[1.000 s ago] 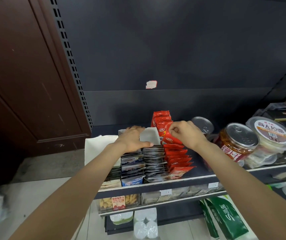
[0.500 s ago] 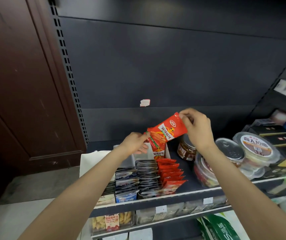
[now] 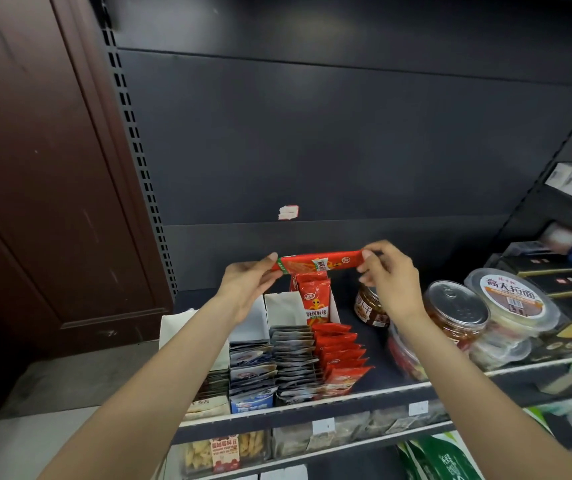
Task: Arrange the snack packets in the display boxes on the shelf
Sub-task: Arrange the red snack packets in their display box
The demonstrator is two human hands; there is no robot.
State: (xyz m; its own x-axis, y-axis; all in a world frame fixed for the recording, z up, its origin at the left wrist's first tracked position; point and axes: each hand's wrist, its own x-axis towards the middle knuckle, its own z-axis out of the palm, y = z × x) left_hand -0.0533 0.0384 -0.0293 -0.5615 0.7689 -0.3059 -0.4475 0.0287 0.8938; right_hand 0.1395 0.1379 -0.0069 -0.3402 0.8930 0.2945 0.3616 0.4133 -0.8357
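A long red snack packet (image 3: pixel 319 263) is held level above the display boxes. My left hand (image 3: pixel 248 284) pinches its left end and my right hand (image 3: pixel 390 275) pinches its right end. Below it, the red display box (image 3: pixel 335 308) holds a row of red packets (image 3: pixel 341 355) with one red packet (image 3: pixel 315 301) standing upright at the back. To its left stand a box of grey packets (image 3: pixel 293 362) and a box of blue-and-white packets (image 3: pixel 251 372). All sit on the dark shelf (image 3: pixel 374 398).
Right of the boxes are a brown jar (image 3: pixel 369 308), a clear tub with a metal lid (image 3: pixel 457 315) and a noodle bowl (image 3: pixel 511 297). A white box (image 3: pixel 177 327) stands at the shelf's left end. Lower shelves carry more packets. A brown door (image 3: pixel 35 168) is at left.
My right hand lifted a red packet out of the box. My left hand left the box top and took the packet's other end; the packet now lies level between both hands.
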